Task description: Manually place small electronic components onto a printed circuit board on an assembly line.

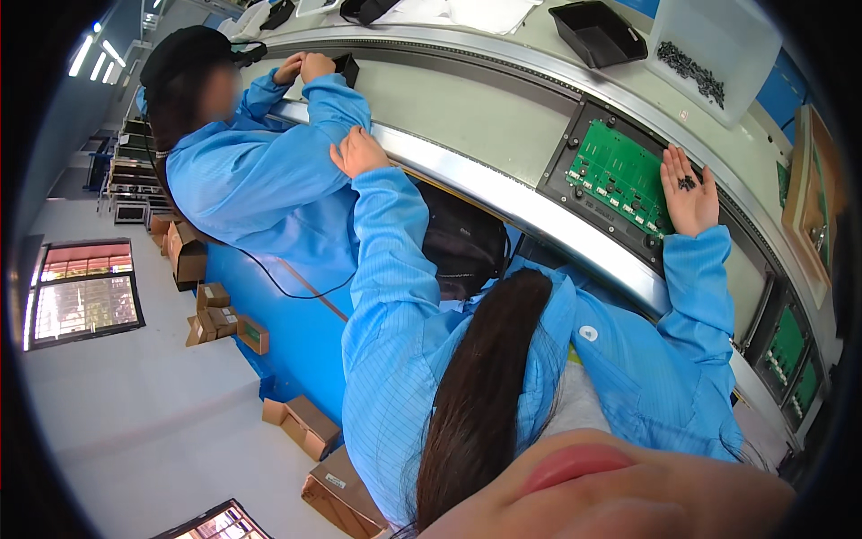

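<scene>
My right hand is palm up with fingers stretched out, a little pile of small black parts lying on it. It is at the right edge of a green circuit board, which sits in a black frame on the conveyor line. Several white connectors line the board's lower side. Out to the left, my left hand has its fingers bent together against a co-worker's blue sleeve. Whatever is between those fingers, if anything, is hidden.
Beyond the line stand a black tray and a translucent bin with loose black parts. The co-worker's hands are beside a small black box. More framed boards lie at right. A black bag hangs under the line.
</scene>
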`<state>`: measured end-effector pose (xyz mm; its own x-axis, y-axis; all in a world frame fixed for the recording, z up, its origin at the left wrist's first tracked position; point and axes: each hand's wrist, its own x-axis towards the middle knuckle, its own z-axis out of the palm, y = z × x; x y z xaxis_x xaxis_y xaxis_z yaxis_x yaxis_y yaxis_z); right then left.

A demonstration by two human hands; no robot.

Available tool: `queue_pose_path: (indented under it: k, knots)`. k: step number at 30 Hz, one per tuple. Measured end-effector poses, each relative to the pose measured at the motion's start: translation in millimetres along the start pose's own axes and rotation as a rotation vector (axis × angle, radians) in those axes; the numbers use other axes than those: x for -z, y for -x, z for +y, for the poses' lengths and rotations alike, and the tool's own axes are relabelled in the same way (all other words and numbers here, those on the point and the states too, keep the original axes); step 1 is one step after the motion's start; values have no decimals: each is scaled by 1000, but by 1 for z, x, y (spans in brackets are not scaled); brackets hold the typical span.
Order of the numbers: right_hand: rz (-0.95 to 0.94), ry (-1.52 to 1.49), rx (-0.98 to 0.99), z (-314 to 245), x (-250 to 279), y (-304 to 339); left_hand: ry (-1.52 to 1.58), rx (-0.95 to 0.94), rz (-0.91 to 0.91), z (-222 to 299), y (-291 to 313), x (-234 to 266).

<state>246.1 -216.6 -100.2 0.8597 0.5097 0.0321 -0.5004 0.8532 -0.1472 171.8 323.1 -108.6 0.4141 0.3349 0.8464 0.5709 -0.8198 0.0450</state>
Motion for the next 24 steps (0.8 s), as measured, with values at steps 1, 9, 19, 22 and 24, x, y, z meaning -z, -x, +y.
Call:
queue_pose_path:
  k: [1, 9, 19, 22, 24]
  knots:
    - [17, 3, 7, 1, -4, 0, 1, -13, 16, 0, -2, 0]
    - [-45, 14, 14, 2, 4, 6, 7, -22, -12, 5, 0, 4]
    - [416, -40, 259, 16, -39, -15, 427, 93, -189, 10, 5, 15]
    - [360, -83, 257, 11, -27, -7, 735, 72, -149, 43, 12, 32]
    - [303, -33, 225, 12, -21, -7, 926, 13, -265, 85, 20, 60]
